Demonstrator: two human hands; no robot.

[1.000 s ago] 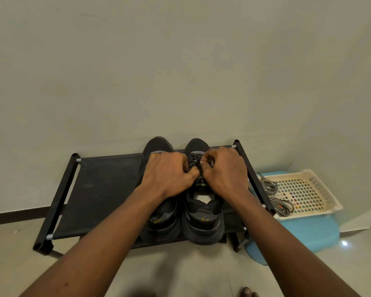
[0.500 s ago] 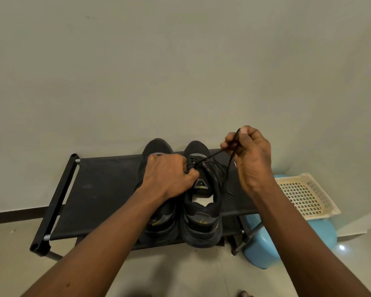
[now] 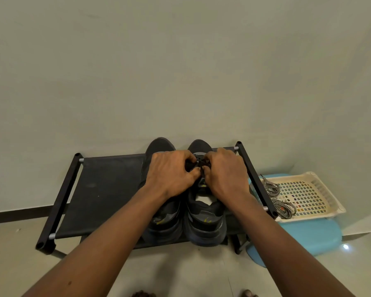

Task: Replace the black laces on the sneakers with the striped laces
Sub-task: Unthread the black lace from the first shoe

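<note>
Two black sneakers stand side by side, toes to the wall, on a black fabric shoe rack (image 3: 107, 189). The left sneaker (image 3: 165, 224) is partly under my left forearm. My left hand (image 3: 171, 174) and my right hand (image 3: 225, 172) meet over the lacing of the right sneaker (image 3: 206, 221), and the fingertips of both pinch its black lace (image 3: 199, 162). Two coiled black-and-white striped laces (image 3: 284, 207) lie in a cream basket at the right.
The cream plastic basket (image 3: 313, 194) sits on a light blue stool (image 3: 308, 236) just right of the rack's end bar (image 3: 255, 179). A plain wall rises behind the rack. Tiled floor lies in front, with my toes at the bottom edge.
Half a second ago my right hand was raised up and right, pulling a length of black lace out. It has come back down to the right sneaker's lacing beside my left hand.
</note>
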